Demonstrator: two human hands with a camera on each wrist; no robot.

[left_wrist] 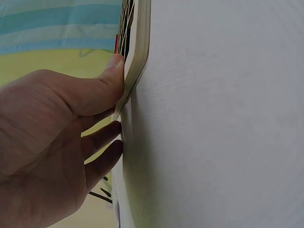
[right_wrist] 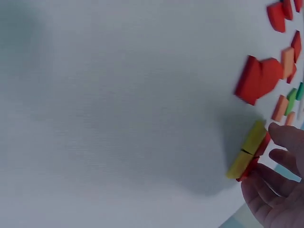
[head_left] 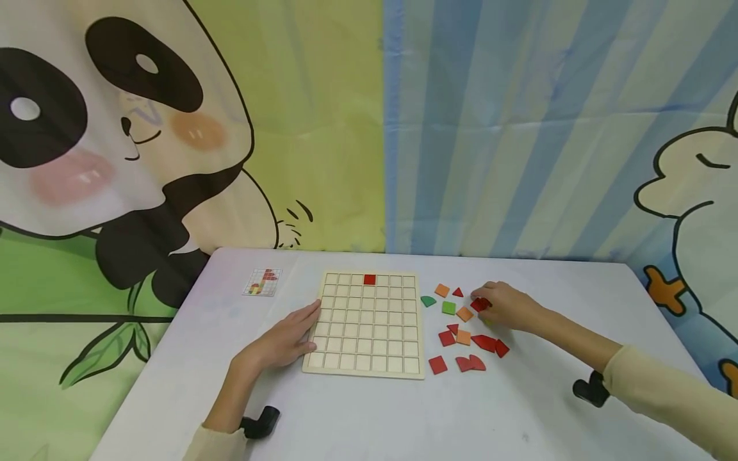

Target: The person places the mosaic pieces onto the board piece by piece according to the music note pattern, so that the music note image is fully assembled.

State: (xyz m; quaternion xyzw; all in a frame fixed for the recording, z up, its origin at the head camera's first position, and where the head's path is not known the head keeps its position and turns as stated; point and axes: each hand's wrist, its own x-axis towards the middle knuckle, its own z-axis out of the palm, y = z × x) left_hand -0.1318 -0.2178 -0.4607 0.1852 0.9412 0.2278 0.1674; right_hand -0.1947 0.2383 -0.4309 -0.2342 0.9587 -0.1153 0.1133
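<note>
A pale wooden grid board (head_left: 369,330) lies on the table with one red square (head_left: 369,280) in its top row. My left hand (head_left: 286,339) rests against the board's left edge with its fingers extended; in the left wrist view the thumb (left_wrist: 111,78) touches the board's side. To the right of the board, my right hand (head_left: 507,306) bends its fingers over a red piece (head_left: 480,304), with thumb and fingertips on either side of it. Two yellow pieces (right_wrist: 247,149) lie against red ones by those fingertips in the right wrist view.
Loose red, orange and green pieces lie right of the board, among them a green square (head_left: 448,308), an orange square (head_left: 441,290) and a lower red square (head_left: 437,365). A small pattern card (head_left: 262,282) lies at the table's back left. Behind hangs a printed curtain (head_left: 496,128).
</note>
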